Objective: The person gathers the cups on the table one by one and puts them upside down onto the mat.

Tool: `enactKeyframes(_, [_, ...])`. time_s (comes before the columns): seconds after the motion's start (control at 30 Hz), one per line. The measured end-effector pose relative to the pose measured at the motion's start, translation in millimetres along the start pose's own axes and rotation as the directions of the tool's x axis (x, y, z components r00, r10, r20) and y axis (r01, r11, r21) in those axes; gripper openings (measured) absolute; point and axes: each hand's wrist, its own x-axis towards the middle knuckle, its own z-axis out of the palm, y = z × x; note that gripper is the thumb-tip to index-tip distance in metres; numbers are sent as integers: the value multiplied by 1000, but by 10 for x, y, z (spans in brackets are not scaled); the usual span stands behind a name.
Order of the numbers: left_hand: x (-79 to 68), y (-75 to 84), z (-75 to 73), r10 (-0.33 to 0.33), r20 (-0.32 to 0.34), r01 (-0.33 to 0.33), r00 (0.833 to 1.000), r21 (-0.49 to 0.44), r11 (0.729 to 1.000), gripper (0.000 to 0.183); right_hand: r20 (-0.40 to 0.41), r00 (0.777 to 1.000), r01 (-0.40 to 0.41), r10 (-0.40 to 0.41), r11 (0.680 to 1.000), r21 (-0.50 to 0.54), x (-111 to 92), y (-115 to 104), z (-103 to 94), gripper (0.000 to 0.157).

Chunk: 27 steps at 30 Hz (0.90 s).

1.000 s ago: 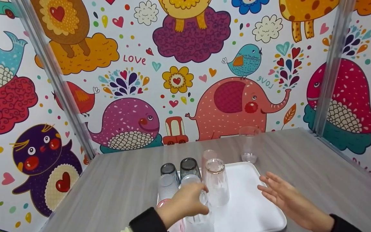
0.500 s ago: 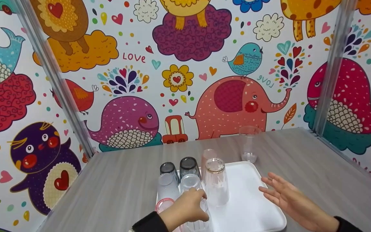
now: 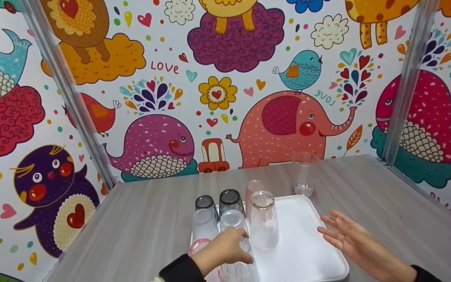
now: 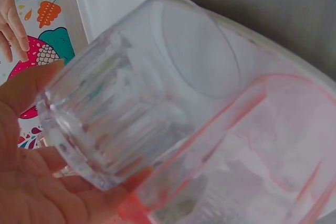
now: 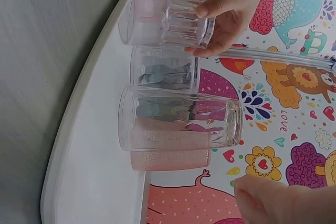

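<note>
My left hand (image 3: 225,246) grips a clear ribbed glass (image 4: 131,103) around its thick base, thumb on one side and fingers on the other. Turned upside down, the glass has its rim at or close to the white tray (image 3: 303,243); whether it touches is hard to tell. Beside it is a pink-edged clear glass (image 4: 252,145). Just behind stand a frosted glass (image 3: 205,223) and another clear glass (image 3: 232,217), both inverted. My right hand (image 3: 360,243) hovers by the tray's right edge, fingers extended, holding nothing.
Farther back on the tray are two dark glasses (image 3: 231,199), a pinkish textured glass (image 5: 173,161) and a tall clear glass with a gold band (image 3: 264,223), all inverted. A clear cup (image 3: 303,172) stands upright on the table behind the tray. Patterned walls enclose the table.
Almost nothing differs. The head view has tilted slightly, and both hands keep nearly the same places, the left still holding the ribbed glass.
</note>
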Motion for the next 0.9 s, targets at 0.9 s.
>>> enactKeyframes(0.9, [21,-19,-39,-9,-95,13,995,37,999,47,-25,1000,4,-5,1000,-29,94,-58,6,77])
